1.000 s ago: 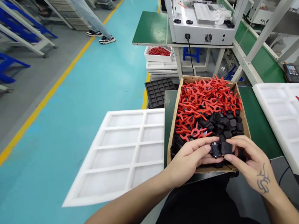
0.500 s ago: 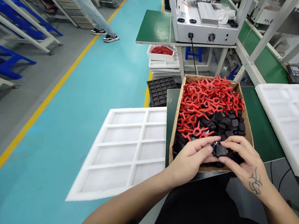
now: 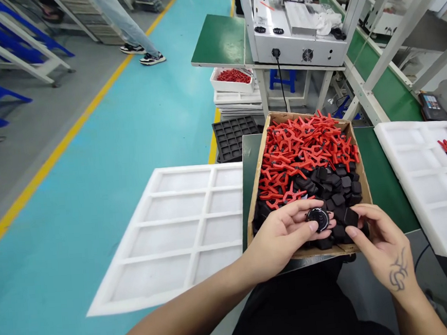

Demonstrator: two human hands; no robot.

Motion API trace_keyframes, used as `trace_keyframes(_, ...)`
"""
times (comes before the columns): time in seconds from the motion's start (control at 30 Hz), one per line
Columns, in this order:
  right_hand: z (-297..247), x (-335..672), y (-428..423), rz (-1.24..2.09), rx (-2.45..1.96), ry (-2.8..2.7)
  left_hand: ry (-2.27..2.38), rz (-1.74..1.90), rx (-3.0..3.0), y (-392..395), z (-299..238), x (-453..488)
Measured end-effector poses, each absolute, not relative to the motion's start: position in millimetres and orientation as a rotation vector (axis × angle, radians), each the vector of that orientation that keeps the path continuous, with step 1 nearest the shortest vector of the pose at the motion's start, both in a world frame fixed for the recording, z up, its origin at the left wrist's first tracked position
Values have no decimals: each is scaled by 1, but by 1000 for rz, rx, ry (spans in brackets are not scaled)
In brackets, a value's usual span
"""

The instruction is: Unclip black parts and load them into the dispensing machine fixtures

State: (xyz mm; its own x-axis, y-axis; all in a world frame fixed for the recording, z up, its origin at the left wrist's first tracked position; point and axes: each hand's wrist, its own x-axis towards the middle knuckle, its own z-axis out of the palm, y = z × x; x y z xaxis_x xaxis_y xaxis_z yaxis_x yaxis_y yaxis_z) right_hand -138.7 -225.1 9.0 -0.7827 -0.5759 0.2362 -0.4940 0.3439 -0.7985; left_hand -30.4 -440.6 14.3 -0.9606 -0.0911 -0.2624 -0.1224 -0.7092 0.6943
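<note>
Find a brown rectangular cardboard box on a green flat worktop, with red forked plastic clips heaped mostly in its far part and black squarish blocks in its near part, below a black round disc. Left of the box see a white rectangular gridded tray, right of it a second white tray, and behind it a pale-grey boxy machine.

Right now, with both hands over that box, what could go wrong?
The glossy disc in the left hand might slip into the box and be hard to spot among the black blocks. The held block in the right hand might knock the disc and mark it. The box sits near the table's edge, so a bump might spill parts.
</note>
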Motion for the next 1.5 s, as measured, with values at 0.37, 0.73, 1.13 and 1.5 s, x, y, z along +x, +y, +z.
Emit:
trace_keyframes(0.37,0,-147,-226,-936,-1336,2405,1405,2811,-456,-438,17,-28)
trace_keyframes(0.73,45,-124,-219,-1646,-837,2330,2173,2613,-279,-407,36,-38)
trace_keyframes(1.13,70,-99,-197,-1937,-524,2209,2760,2438,439,-380,49,-53)
trace_keyframes(1.5,72,-96,-188,-1947,-577,2269,2247,2540,183,-372,69,-54)
